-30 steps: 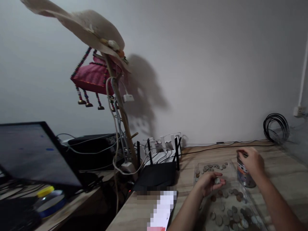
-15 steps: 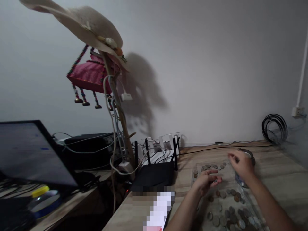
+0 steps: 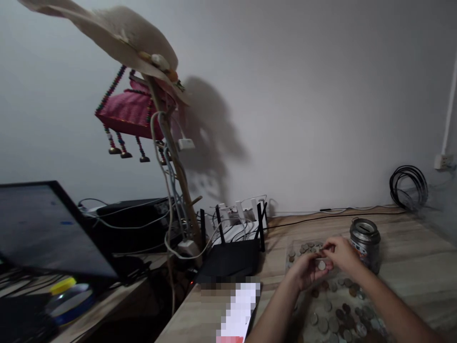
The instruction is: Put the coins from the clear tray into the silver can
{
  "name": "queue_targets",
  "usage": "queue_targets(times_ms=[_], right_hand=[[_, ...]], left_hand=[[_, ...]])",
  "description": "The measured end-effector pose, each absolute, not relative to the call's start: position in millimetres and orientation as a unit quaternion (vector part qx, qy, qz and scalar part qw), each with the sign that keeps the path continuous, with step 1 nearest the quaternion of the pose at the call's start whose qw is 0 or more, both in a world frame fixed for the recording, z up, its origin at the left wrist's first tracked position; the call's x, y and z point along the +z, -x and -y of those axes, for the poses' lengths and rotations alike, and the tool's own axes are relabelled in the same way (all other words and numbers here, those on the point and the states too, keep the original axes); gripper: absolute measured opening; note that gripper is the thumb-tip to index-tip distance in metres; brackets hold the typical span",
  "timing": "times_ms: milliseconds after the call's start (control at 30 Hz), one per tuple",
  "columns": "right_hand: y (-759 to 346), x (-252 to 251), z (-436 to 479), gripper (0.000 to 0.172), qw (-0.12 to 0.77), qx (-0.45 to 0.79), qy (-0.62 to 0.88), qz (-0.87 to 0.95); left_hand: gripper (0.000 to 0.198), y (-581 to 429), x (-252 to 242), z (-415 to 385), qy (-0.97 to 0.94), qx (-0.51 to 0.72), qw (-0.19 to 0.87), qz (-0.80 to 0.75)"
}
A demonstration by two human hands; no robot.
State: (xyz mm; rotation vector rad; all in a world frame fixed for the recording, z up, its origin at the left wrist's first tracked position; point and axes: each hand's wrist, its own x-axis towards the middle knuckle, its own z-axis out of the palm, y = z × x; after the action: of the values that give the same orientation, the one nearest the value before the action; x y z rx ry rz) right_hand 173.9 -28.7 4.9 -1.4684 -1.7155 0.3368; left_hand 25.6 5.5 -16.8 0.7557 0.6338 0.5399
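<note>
Several coins (image 3: 337, 317) lie spread over a clear plastic sheet (image 3: 296, 247) on a wooden table (image 3: 410, 267). My left hand (image 3: 305, 271) hovers above them, curled around a few coins, one silver coin showing at its fingertips. My right hand (image 3: 342, 255) meets it from the right, fingers pinched at that coin. A metal can with a slotted lid (image 3: 364, 243) stands upright just right of my right hand, untouched.
A black router (image 3: 232, 255) with antennas and a power strip (image 3: 243, 214) sit at the table's left end. A monitor (image 3: 46, 228), a stand with a straw hat (image 3: 117, 35) and pink bag, and a cable coil (image 3: 409, 188) by the wall surround the area.
My right hand left the top of the can and swung left to meet my left hand over the coins. The can now stands uncovered.
</note>
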Motion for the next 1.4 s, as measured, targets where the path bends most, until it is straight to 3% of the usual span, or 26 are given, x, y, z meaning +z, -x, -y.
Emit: queue_targets(times_ms=[100,200,300,400,600,667,833,933,1033,1100,1200,1267,1400], right_hand=[[-204,32,42,0.024,0.492,-0.049,0.616,0.613],[-248,45,50,0.026,0.461,-0.174,0.703,0.513],[-284,38,46,0.021,0.405,-0.122,0.748,0.512],[-299,27,39,0.020,0.406,-0.060,0.732,0.544],[-260,37,44,0.029,0.495,-0.190,0.643,0.553],[-231,37,46,0.029,0.502,-0.166,0.602,0.598],[-168,15,46,0.023,0.300,0.030,0.534,0.790],[-157,7,44,0.024,0.259,0.047,0.518,0.814],[-170,15,44,0.024,0.292,0.005,0.537,0.791],[-191,26,46,0.026,0.365,-0.064,0.553,0.746],[-234,40,51,0.027,0.466,-0.184,0.615,0.609],[-257,43,53,0.027,0.435,-0.198,0.698,0.533],[-270,43,53,0.026,0.354,-0.145,0.792,0.476]], left_hand=[[0.021,-24,-17,-7,-0.355,0.274,0.839,-0.310],[0.022,-23,-20,-9,-0.353,0.280,0.836,-0.311],[0.024,-22,-23,-10,-0.346,0.281,0.840,-0.308],[0.028,-22,-24,-11,-0.340,0.284,0.844,-0.303],[0.036,-20,-23,-13,-0.319,0.286,0.863,-0.268],[0.040,-20,-22,-14,-0.310,0.287,0.870,-0.254],[0.044,-19,-18,-12,-0.315,0.306,0.877,-0.194],[0.045,-20,-13,-9,-0.322,0.297,0.879,-0.186],[0.048,-20,-8,-5,-0.337,0.282,0.879,-0.183],[0.051,-20,-7,-4,-0.364,0.270,0.871,-0.189],[0.049,-21,-11,-6,-0.423,0.271,0.824,-0.264],[0.041,-22,-15,-7,-0.490,0.282,0.741,-0.362],[0.025,-26,-18,-4,-0.716,0.223,0.469,-0.466]])
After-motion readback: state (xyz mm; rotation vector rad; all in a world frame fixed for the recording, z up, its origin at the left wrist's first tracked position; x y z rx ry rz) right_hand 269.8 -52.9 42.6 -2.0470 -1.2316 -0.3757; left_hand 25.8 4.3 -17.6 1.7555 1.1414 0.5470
